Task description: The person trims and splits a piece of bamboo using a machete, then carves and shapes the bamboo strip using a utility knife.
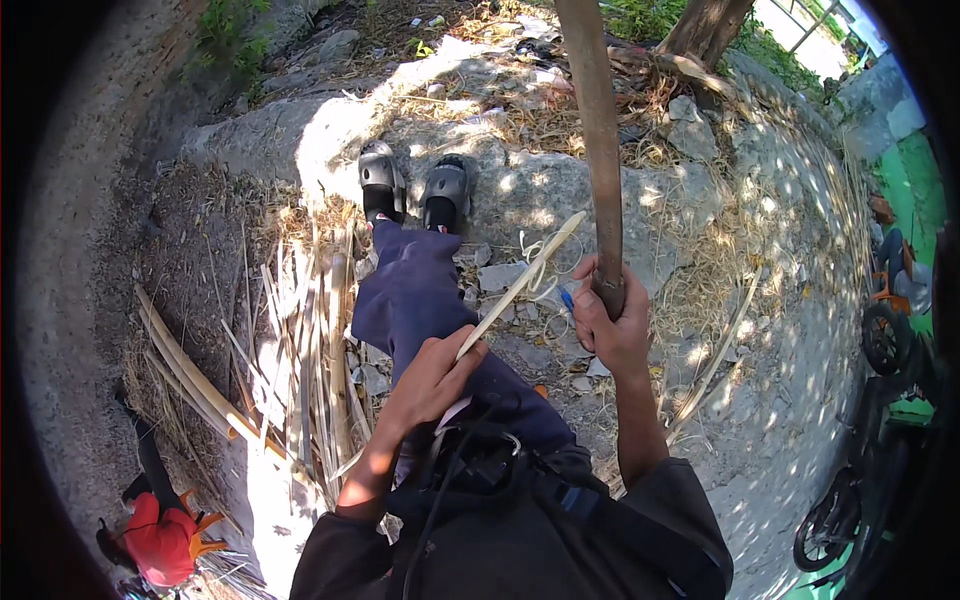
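Observation:
My left hand (pixel 435 375) is closed around the near end of a pale bamboo strip (pixel 515 292), which slants up and away to the right. Thin curled shavings (pixel 541 272) hang by its far part. My right hand (pixel 615 315) grips the lower end of a long dark-brown bar (pixel 598 140) that runs out past the top of the picture; whether it is wood or a rusty blade I cannot tell. A small blue thing (pixel 567 298) shows beside my right fingers. The strip's far tip lies close to the bar, apparently apart from it.
Split bamboo strips (pixel 310 350) lie in a heap left of my legs, with thicker curved lengths (pixel 190 375) beyond. Dry straw and stones (pixel 500 275) cover the ground. A tree trunk (pixel 705 30) stands far right. A person in red (pixel 160 540) is at lower left; motorbikes (pixel 835 520) stand at right.

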